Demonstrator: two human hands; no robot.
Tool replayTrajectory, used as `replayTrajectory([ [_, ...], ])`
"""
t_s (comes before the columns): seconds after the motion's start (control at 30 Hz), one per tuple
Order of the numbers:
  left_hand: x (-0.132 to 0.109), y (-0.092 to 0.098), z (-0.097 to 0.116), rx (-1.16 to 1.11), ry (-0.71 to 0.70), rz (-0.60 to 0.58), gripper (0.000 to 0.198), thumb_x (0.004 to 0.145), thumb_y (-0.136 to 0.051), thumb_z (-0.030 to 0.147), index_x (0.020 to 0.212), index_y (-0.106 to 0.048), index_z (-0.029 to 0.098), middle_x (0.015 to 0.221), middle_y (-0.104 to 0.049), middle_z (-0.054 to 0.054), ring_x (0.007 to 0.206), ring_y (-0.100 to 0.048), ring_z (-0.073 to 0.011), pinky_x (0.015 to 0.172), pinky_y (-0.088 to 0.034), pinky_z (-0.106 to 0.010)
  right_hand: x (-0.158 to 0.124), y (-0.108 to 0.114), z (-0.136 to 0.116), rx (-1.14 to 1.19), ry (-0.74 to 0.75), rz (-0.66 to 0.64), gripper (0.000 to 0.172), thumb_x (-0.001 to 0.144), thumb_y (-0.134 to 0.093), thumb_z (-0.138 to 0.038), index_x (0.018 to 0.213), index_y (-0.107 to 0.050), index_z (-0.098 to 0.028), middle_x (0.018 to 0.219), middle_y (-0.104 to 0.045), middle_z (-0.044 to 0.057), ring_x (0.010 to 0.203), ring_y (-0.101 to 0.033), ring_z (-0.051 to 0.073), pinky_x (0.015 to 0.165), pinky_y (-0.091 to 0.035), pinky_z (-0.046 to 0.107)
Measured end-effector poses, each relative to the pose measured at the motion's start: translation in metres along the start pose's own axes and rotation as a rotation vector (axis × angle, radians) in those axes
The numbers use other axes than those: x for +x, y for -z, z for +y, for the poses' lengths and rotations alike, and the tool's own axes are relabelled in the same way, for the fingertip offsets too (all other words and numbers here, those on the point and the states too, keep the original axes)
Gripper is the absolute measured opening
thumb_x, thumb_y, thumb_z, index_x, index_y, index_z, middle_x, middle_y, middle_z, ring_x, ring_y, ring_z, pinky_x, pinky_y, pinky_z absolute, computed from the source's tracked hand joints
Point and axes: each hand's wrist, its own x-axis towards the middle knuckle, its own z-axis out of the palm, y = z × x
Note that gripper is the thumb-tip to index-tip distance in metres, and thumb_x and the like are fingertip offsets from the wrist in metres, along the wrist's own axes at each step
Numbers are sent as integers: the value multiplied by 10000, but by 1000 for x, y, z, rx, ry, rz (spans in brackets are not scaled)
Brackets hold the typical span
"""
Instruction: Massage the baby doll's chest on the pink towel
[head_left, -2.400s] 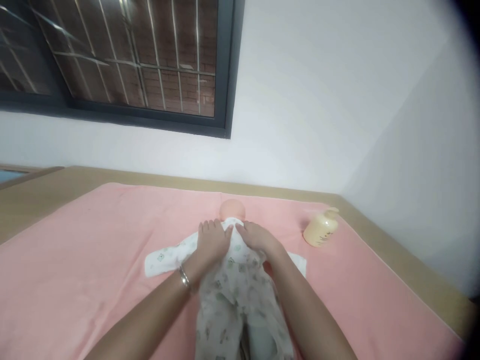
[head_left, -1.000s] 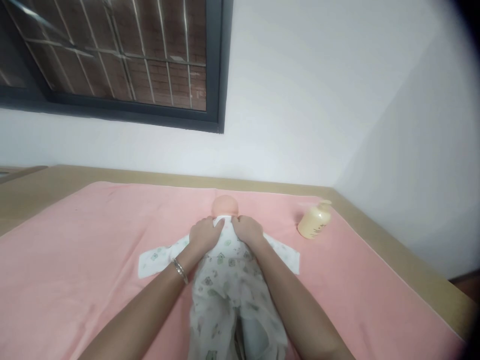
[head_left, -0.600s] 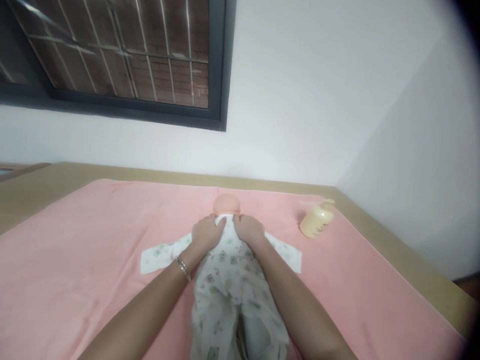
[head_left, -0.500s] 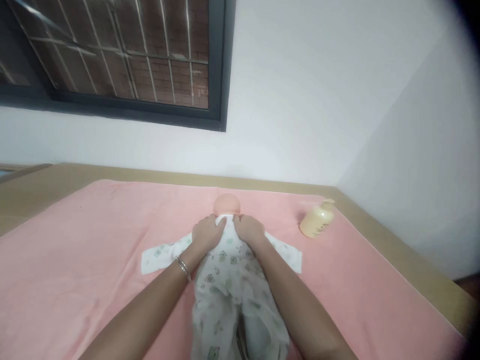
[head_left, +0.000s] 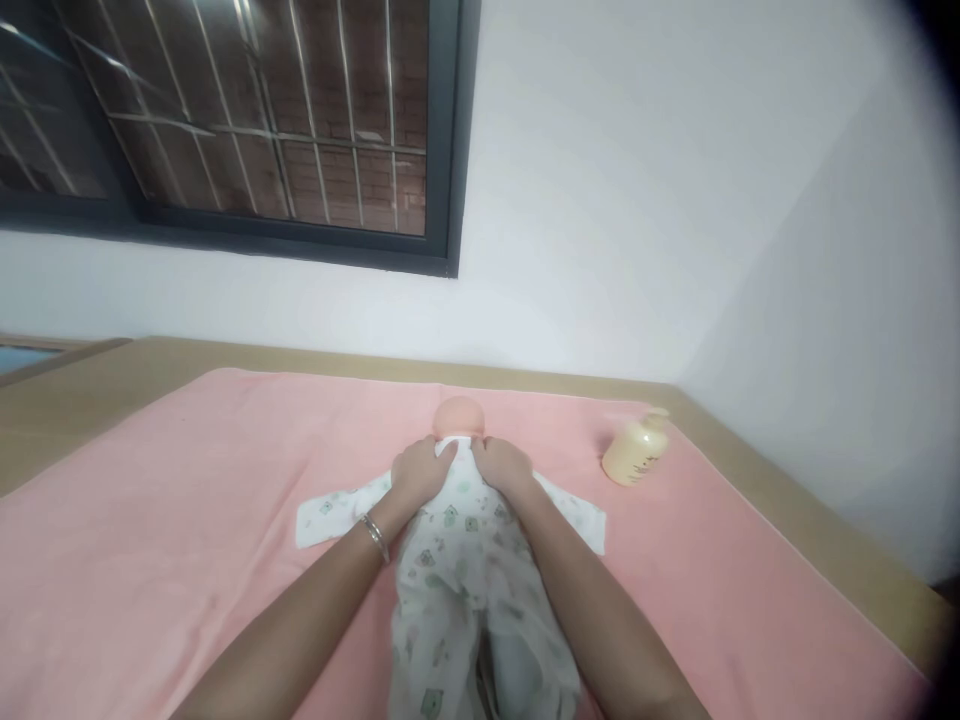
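A baby doll lies on a pink blanket, its bald, skin-toned head (head_left: 459, 417) at the far end. It wears a white baby romper (head_left: 465, 540) printed with small green and grey figures, with both sleeves spread sideways and the legs running toward me. My left hand (head_left: 424, 468), with a silver bangle on the wrist, is closed on the romper at the shoulder beside the neck. On the opposite shoulder, my right hand (head_left: 504, 466) grips the cloth the same way. Both thumbs lie over the collar area; the other fingertips are mostly hidden.
The pink blanket (head_left: 187, 480) covers much of a tan surface (head_left: 97, 390). A cream pump bottle (head_left: 636, 452) stands on the blanket at right. Behind are a white wall (head_left: 585, 200) and a dark-framed window (head_left: 450, 150) with bars.
The whole view has shifted slightly, so everything sits a little lower and mostly farther right. Both hands keep their hold at the romper's shoulders.
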Motion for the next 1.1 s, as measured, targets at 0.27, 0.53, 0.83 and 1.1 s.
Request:
replayTrajectory([
  [0.27,-5,11,-1,-68,-61,-10,552,892,-295,599,949,-657,187,997,-696,-113,895,-640,-250,723,-429,-301,-36,7,-16,-281,82,122,507,989,-236,-382,1084,-643,-94,1019,-658,187,935,-619,303,792,-449,394],
  [0.53,-18,24,12,110,-147,-6,595,951,-184,484,998,-660,131,983,-685,-162,885,-639,-263,766,-433,-345,-26,10,-12,-111,74,28,445,971,-284,-297,1040,-674,-93,1071,-652,201,1017,-604,293,886,-402,388],
  [0.83,-52,16,31,445,-200,57,632,951,-288,423,1336,-402,-66,1361,-414,-320,1274,-392,-398,1028,-275,-470,0,17,14,26,-41,-97,594,968,-180,-419,1214,-606,-87,1257,-575,196,1119,-572,277,873,-435,344],
  [1.1,-9,29,1,-25,-148,-108,626,943,-131,552,1065,-602,158,1115,-655,-144,989,-617,-256,839,-419,-341,-35,22,-10,-98,37,-13,577,956,-239,-466,1115,-642,-84,1106,-643,208,1016,-601,337,867,-422,438],
])
